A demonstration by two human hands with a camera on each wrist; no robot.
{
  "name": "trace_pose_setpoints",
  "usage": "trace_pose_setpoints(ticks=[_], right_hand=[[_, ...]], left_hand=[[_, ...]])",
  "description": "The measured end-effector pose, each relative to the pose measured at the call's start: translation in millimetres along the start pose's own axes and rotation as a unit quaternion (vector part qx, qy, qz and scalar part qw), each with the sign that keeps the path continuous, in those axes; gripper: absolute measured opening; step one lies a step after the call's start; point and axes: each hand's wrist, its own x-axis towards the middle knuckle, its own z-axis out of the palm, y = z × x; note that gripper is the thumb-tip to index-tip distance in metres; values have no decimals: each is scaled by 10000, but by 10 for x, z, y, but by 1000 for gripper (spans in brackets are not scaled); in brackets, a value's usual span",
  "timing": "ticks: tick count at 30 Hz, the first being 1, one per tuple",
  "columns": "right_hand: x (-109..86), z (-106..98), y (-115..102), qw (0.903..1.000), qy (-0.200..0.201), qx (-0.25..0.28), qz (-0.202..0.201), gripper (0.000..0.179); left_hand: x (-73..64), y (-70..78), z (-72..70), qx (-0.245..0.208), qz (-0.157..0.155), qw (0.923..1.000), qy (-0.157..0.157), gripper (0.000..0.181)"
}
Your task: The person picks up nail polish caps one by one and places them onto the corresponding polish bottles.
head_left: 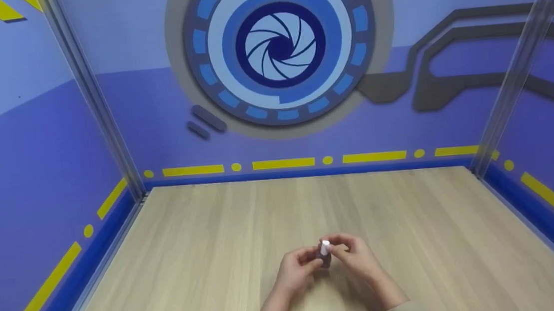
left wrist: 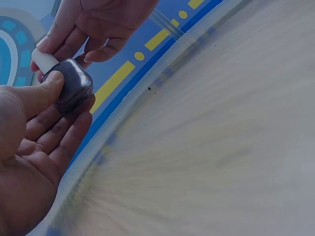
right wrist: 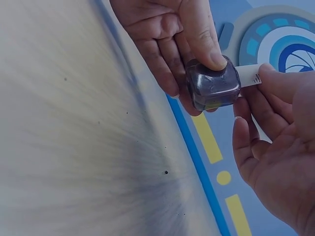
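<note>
Between the two hands is a small nail polish bottle [head_left: 325,260] of dark glass with a white cap [head_left: 325,247]. My left hand [head_left: 295,272] grips the dark body; in the left wrist view its thumb lies across the glass [left wrist: 76,86] and the fingers support it from behind. With thumb and fingers, my right hand [head_left: 358,257] pinches the white cap. The right wrist view shows the bottle [right wrist: 214,88] lying sideways, its cap [right wrist: 249,74] still on the neck and some dark marks printed on it. Both hands are above the table near its front.
A light wood-grain table [head_left: 204,242] spreads under the hands. Blue panels with yellow dashes stand at the back and both sides, joined by metal posts [head_left: 96,101]. A round shutter-like emblem [head_left: 280,50] decorates the back wall.
</note>
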Motion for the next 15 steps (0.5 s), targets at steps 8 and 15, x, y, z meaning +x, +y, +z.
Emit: trace_pose_setpoints(ticks=[8, 15], right_hand=[[-4, 42, -21, 9990, 372, -159, 179, 17], [-4, 64, -38, 9973, 593, -251, 343, 15]], left_hand=[[-6, 15, 16, -162, -55, 9998, 59, 28], [0, 6, 20, -188, -26, 9998, 40, 26]])
